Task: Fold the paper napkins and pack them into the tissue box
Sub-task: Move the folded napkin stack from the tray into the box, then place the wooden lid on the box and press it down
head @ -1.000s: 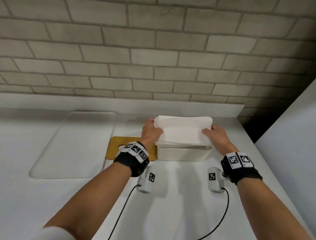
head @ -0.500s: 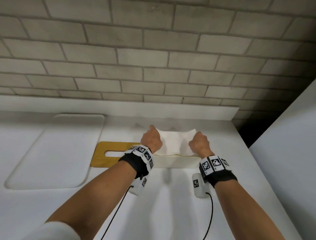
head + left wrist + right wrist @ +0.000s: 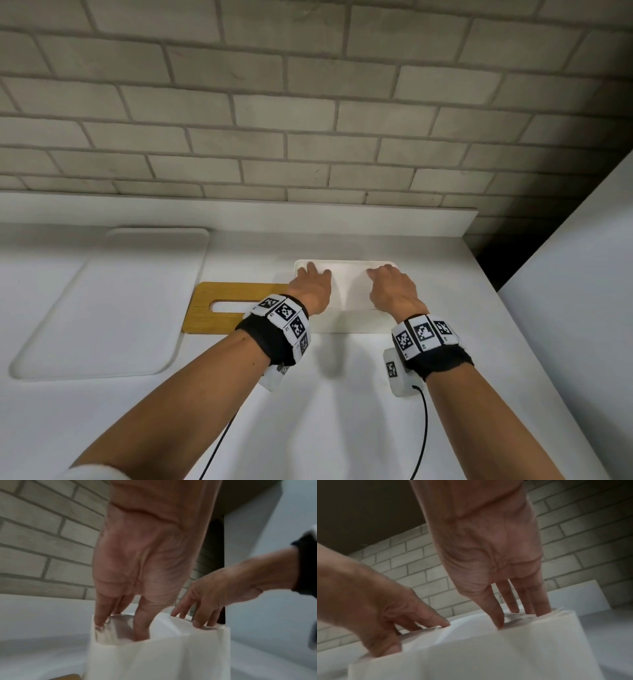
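The napkins [image 3: 349, 291] sit as a white stack inside the open box [image 3: 346, 323], which stands on the counter [image 3: 342, 411] near its back edge, at about 12 o'clock from the person. From the head view the stack fills the box's opening, its top about level with the rim.

Both hands press down on the stack. The left hand [image 3: 310, 291] is at the stack's 9 o'clock end, fingers straight and slightly spread; in the left wrist view its fingertips [image 3: 142, 632] dig down into the paper beside the box wall. The right hand [image 3: 390, 291] is at the 3 o'clock end, fingers straight and close together, fingertips [image 3: 499, 623] denting the top sheet. Neither hand curls round anything.

At 9 o'clock from the box, touching or just beside it, a wooden lid [image 3: 222, 308] with a long slot lies flat. Farther toward 9 o'clock a white board [image 3: 113, 301] lies on the counter. A brick wall [image 3: 308, 120] rises at 12 o'clock.
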`<state>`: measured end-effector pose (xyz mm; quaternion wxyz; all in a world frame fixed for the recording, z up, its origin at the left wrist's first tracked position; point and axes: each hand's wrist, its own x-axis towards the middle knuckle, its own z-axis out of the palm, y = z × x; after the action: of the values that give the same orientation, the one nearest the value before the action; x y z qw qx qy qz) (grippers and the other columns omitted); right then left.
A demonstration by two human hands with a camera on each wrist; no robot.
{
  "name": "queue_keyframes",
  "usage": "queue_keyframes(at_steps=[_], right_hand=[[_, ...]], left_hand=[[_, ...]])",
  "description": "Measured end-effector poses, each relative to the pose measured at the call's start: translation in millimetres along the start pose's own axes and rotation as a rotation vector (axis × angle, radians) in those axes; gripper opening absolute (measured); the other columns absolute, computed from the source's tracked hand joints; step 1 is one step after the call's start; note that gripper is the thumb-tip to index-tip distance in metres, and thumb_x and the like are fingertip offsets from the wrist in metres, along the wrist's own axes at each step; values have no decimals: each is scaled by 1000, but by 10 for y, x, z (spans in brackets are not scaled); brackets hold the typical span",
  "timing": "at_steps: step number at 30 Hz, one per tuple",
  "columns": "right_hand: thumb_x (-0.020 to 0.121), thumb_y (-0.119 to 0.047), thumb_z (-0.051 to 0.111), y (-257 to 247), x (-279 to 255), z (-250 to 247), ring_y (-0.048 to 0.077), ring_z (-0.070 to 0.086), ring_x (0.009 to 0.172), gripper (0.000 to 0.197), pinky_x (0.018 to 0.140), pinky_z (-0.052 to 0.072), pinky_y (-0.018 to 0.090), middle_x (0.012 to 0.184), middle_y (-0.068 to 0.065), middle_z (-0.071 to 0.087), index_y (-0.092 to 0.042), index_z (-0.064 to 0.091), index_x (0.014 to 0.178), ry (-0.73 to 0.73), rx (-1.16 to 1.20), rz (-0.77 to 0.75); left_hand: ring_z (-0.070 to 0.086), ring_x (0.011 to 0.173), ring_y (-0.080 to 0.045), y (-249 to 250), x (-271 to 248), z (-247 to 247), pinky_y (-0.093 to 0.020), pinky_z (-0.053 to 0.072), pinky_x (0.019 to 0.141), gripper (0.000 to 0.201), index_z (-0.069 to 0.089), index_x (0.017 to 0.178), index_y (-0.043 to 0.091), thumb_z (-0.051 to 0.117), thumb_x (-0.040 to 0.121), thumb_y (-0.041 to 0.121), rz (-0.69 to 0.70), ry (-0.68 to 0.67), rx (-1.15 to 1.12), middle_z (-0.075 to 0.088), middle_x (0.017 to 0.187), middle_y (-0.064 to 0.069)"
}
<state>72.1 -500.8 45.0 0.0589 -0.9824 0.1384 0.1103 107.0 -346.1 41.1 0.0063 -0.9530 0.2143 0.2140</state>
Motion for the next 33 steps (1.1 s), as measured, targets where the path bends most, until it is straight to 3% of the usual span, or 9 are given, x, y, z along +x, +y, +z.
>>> queue_keyframes(at_steps=[6,8,10,13,16,21,27,29,33], right_hand=[[92,-3,40,50,151,52,27,43,133,59,104,37,33,144,9,43,-22,36,148,-141,-32,-38],[93,-3,39,54,183,61,28,44,131,57,101,39,32,143,10,43,-22,38,146,-166,-32,-47],[94,-4,38,72,202,89,29,46,130,56,100,41,33,143,11,41,-24,38,147,-175,-33,-48],[95,-6,39,89,205,114,31,48,127,56,101,45,35,142,11,39,-26,38,147,-188,-16,-43],[94,-6,42,95,195,80,31,48,126,57,102,45,40,142,11,38,-27,39,146,-196,-3,-44],[94,-6,41,38,131,-36,30,49,125,51,100,45,37,138,9,44,-26,46,141,-112,-54,-35],[91,-7,45,-174,-68,-168,30,53,116,37,88,43,38,127,9,54,-13,56,126,53,-86,44],[90,-5,47,-312,-121,-239,32,51,118,39,91,44,40,128,10,53,-14,59,126,153,61,58],[93,-11,55,-853,-223,-301,28,58,116,29,97,43,31,125,10,64,-11,66,120,351,635,-43]], left_hand=[[40,131,-32,48,26,-12,-42,39,101,52,29,147,11,38,95,6,-26,-47,117,36,144,-16],[39,135,-29,87,59,-33,-51,23,114,51,30,148,14,36,97,15,-41,-64,278,42,144,-11],[32,141,-26,118,108,-22,-60,-1,116,53,22,152,17,31,100,25,-44,-76,408,44,146,-7],[28,143,-25,132,159,-25,-63,-9,114,53,20,153,17,26,101,27,-49,-109,431,47,146,-6],[27,144,-26,113,154,-81,-60,-9,116,54,19,153,17,28,100,22,-39,-138,389,42,149,-8],[44,131,-32,-57,83,-169,-55,2,118,58,25,149,15,44,94,17,34,-106,210,44,142,-13],[22,144,-33,-358,-188,-254,-41,16,117,60,17,154,25,43,100,24,155,-54,-52,22,158,-8],[18,147,-28,-589,-296,-290,-37,15,118,58,21,153,27,45,101,27,186,34,-273,20,160,-3],[41,137,-21,-1230,-480,-294,-26,33,107,46,46,143,16,53,98,19,111,289,-725,45,148,-4]])
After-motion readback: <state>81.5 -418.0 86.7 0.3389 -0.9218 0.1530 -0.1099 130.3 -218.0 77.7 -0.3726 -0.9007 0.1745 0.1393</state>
